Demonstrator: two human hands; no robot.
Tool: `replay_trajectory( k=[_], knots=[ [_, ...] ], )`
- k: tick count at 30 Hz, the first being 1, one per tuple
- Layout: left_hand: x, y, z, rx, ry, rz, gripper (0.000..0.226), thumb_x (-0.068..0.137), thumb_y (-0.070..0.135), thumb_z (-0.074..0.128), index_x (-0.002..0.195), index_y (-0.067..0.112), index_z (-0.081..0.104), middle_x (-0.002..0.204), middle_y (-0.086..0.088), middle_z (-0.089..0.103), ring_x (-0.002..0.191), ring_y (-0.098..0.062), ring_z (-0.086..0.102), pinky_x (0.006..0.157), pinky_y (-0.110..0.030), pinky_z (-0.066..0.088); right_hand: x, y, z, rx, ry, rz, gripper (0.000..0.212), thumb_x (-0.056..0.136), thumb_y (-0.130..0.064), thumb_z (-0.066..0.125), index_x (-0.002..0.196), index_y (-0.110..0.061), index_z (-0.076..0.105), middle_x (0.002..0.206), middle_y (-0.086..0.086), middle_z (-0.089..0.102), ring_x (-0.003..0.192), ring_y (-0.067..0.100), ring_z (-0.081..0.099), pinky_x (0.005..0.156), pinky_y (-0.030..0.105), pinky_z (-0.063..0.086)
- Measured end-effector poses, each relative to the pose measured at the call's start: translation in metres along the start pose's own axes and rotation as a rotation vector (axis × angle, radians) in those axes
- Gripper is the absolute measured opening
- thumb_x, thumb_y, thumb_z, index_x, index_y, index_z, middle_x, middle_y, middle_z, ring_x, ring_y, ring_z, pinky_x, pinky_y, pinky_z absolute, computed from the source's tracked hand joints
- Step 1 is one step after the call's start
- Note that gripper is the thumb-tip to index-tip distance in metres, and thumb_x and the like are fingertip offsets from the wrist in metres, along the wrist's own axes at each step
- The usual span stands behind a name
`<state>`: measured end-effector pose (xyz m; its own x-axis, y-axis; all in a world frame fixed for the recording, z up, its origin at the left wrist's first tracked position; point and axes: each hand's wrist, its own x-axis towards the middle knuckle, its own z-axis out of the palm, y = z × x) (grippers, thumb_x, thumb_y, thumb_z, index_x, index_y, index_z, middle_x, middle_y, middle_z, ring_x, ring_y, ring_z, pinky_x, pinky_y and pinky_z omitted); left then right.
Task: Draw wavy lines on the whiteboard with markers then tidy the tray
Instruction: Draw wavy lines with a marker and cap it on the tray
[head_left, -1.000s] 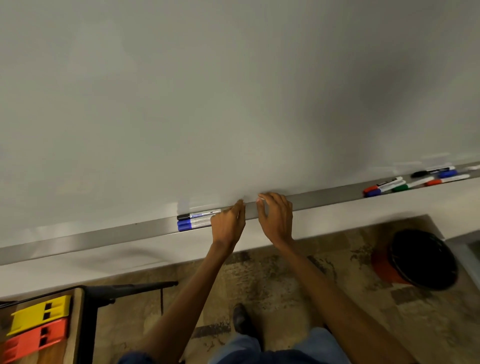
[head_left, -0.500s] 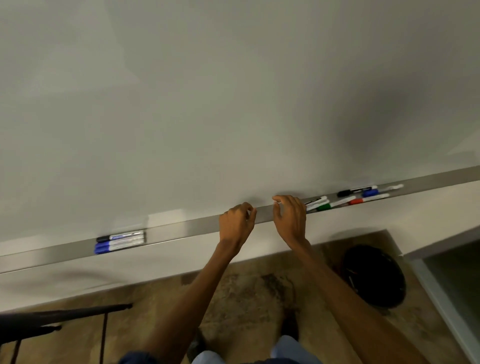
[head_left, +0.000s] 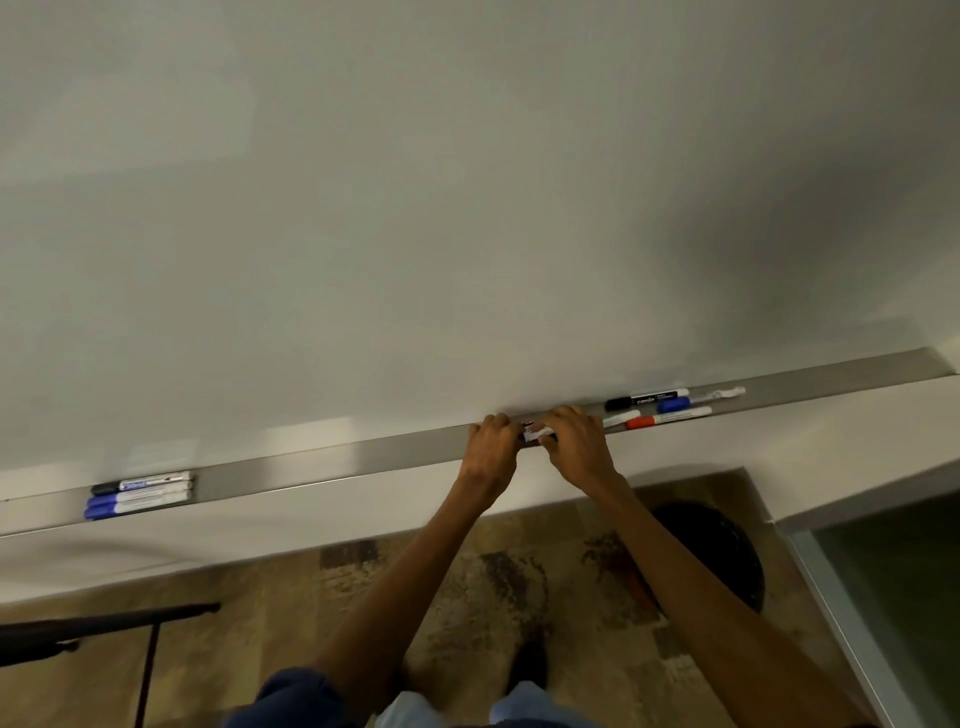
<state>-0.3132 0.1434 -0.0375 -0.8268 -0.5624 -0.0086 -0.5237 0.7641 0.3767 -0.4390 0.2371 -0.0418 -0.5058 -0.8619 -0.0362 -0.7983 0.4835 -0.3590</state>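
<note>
Hands (head_left: 540, 441) shifted right, markers (head_left: 660, 408) beside

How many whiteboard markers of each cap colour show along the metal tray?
Black-capped white markers: 2
Blue-capped white markers: 3
Red-capped white marker: 1
Cap hidden, partly covered marker: 1
Cap hidden, held marker: 1
Total: 8

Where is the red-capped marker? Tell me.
Head view, right side of the tray: the red-capped marker lies just right of the right hand, in front of the black marker.
</note>
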Motion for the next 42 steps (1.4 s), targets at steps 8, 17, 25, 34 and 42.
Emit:
replay_trajectory(
  k=[8,17,25,34,42],
  knots=[
    [0.006,-0.014,0.01,-0.082,-0.012,0.012,0.019,0.095,0.013,0.057,0.11,0.014,0.069,0.118,-0.008,0.066,0.104,-0.027,0.057,0.089,-0.038,0.049,0.017,-0.004,0.0,-0.049,-0.074,-0.064,0.025,0.087,-0.032,0.068,0.111,-0.027,0.068,0.116,0.0,0.063,0.117,0.021,0.049,0.099,0.041,0.035],
    [-0.005,-0.024,-0.023,-0.85,0.128,-0.304,0.007,0.091,0.008,0.065,0.093,0.008,0.072,0.087,-0.001,0.07,0.079,-0.013,0.062,0.07,-0.01,0.047,0.013,-0.016,-0.003,0.072,-0.014,-0.229,0.018,0.094,-0.021,0.059,0.11,-0.013,0.059,0.114,0.007,0.058,0.105,0.024,0.055,0.091,0.037,0.043],
    [-0.014,0.001,-0.06,-1.616,0.293,-0.598,0.022,0.09,0.016,0.067,0.101,-0.001,0.072,0.092,-0.016,0.072,0.087,-0.021,0.068,0.083,-0.029,0.057,0.012,-0.055,-0.036,0.12,0.106,-0.237,0.04,0.097,-0.054,0.037,0.108,-0.02,0.054,0.084,-0.003,0.069,0.068,0.016,0.065,0.062,0.029,0.054],
    [-0.021,0.017,-0.087,-1.615,0.519,-0.587,0.022,0.095,0.018,0.06,0.093,-0.001,0.071,0.085,-0.015,0.069,0.083,-0.022,0.066,0.08,-0.027,0.057,0.011,-0.084,-0.053,0.15,0.226,-0.251,0.051,0.092,-0.06,0.043,0.122,-0.025,0.066,0.089,0.002,0.076,0.074,0.021,0.07,0.064,0.027,0.052],
    [-0.027,0.019,-0.141,-1.415,0.638,-0.401,0.016,0.093,0.021,0.065,0.081,0.016,0.074,0.082,-0.005,0.072,0.088,-0.022,0.069,0.092,-0.038,0.053,0.006,-0.098,-0.067,0.183,0.281,-0.145,0.075,0.078,-0.086,0.024,0.062,-0.019,0.053,0.055,-0.003,0.058,0.049,0.017,0.055,0.051,0.032,0.051]
  ],
)
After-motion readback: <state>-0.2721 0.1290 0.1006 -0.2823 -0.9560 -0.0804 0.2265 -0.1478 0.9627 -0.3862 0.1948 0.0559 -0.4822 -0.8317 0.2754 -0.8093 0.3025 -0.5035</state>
